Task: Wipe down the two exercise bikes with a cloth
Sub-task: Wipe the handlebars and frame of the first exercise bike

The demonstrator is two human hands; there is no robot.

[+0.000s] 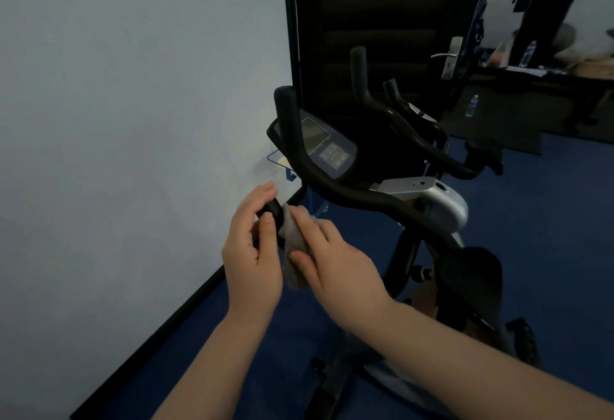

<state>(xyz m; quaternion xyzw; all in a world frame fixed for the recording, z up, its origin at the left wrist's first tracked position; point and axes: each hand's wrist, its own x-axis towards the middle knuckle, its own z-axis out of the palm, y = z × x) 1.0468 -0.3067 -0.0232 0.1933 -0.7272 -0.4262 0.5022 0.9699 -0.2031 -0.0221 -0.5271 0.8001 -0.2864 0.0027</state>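
Head view
Cloth: the cloth (294,243) is small, grey and fuzzy. It looks soft and light, so it should bend around round bars easily. It sits between the two hands, just beside the near end of the handlebar (349,193).
Right hand: the right hand (335,263) has its fingers and thumb wrapped on the cloth, pinching it.
Left hand: the left hand (254,250) curls around a small black thing (270,212). I think it is the bar's end grip, but I cannot tell for sure.
Near bike: the bike (442,207) is big, hard and looks heavy. It should stay put when rubbed.
Screen: the screen panel (327,147) has buttons, so I would wipe it gently.
Seat: the seat (471,273) is dark and low on the right.
Second bike: only more black handlebars (362,84) show behind the first.
Where to hold: keep the cloth bunched in the fingers, and steady the bar with the other hand.
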